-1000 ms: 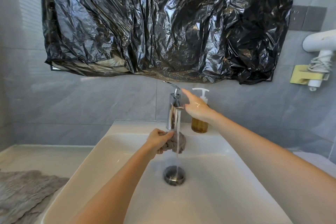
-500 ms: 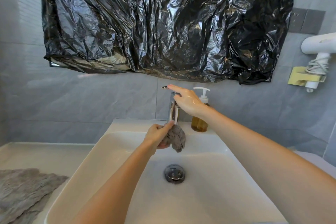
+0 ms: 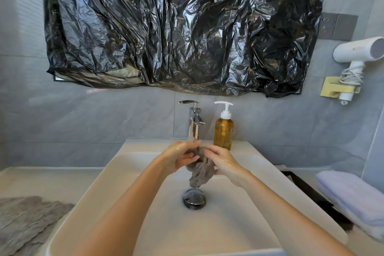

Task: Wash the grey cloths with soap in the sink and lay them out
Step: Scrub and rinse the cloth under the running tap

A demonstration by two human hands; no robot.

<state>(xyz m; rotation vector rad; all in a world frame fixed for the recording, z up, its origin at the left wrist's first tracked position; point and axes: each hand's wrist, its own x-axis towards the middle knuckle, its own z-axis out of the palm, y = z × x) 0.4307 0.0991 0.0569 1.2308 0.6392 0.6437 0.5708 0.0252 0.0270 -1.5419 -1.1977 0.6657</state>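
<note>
Head view is showing left hand [image 3: 182, 159] and right hand [image 3: 221, 162] gripping the bunched grey cloth [image 3: 200, 175] over the sink [image 3: 239, 224]; their wet grip could be slipping, or knocking the soap bottle [image 3: 223, 131] just behind.

A home bathroom: a white sink [image 3: 207, 230] with a chrome tap [image 3: 194, 124] and soap pump bottle [image 3: 223, 133] at its back edge, grey wall tiles [image 3: 83, 120], a wall-hung hair dryer [image 3: 357, 52], a folded towel [image 3: 351, 195].

Bunched grey cloth [image 3: 200, 172] above white sink [image 3: 228, 224] drain; second grey cloth [image 3: 27, 220] flat, left; soap bottle [image 3: 223, 133] upright
</note>
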